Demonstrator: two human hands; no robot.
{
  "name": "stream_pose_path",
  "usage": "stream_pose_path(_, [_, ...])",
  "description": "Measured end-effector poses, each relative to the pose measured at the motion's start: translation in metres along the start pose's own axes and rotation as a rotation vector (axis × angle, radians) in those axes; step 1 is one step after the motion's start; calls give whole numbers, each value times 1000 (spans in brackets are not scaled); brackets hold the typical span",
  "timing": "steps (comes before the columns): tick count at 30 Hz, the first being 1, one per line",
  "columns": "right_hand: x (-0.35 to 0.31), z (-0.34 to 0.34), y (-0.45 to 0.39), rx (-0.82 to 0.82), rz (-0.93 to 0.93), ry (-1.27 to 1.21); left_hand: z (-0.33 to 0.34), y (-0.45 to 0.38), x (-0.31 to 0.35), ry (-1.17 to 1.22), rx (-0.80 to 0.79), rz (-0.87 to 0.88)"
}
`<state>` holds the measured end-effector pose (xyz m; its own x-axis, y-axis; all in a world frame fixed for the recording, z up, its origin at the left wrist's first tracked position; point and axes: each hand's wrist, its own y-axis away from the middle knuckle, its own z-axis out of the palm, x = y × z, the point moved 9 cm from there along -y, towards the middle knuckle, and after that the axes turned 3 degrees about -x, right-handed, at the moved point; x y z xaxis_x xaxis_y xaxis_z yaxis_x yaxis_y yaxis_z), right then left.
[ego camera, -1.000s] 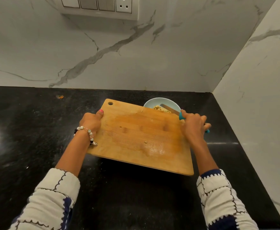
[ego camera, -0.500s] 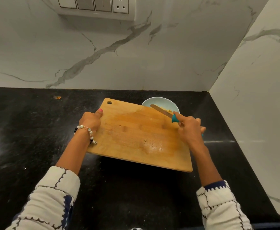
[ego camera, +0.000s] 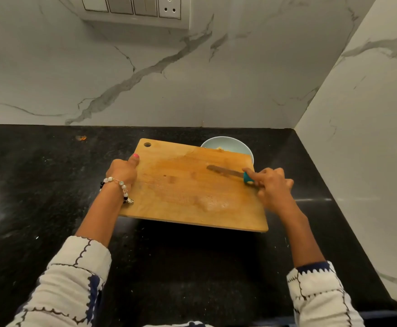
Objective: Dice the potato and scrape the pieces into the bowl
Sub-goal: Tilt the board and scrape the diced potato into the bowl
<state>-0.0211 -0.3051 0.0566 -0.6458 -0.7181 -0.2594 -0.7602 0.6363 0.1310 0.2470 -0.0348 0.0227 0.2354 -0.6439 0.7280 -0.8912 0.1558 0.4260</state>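
Nearest the camera, two white sleeves with dark scalloped trim are reaching in over the black counter [ego camera: 51, 185]. The cutting board [ego camera: 181, 197] is the landmark here. At the board's left edge, the left hand [ego camera: 122, 171] is gripping it, thumb lying on top, a beaded bracelet [ego camera: 119, 187] sitting on the wrist just below. At the board's right edge, the right hand [ego camera: 273, 187] is holding a knife [ego camera: 230, 173] by its teal handle, forefinger stretched along it — the blade is lying low across the board's right half, pointing left. The board's surface is showing only wet smears. Behind the board's far right corner, the pale bowl [ego camera: 242, 147] is peeking out, with potato pieces [ego camera: 219, 148] just visible inside — partly hidden by the board's edge.
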Motion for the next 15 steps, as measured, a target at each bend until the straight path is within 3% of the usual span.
stream_pose_path(9, [15,-16,-34,240,179,32,-13,11,-17,32,8,56])
stream_pose_path(15, [17,-14,-25,392,110,70,-16,33,-57,74,28,-9])
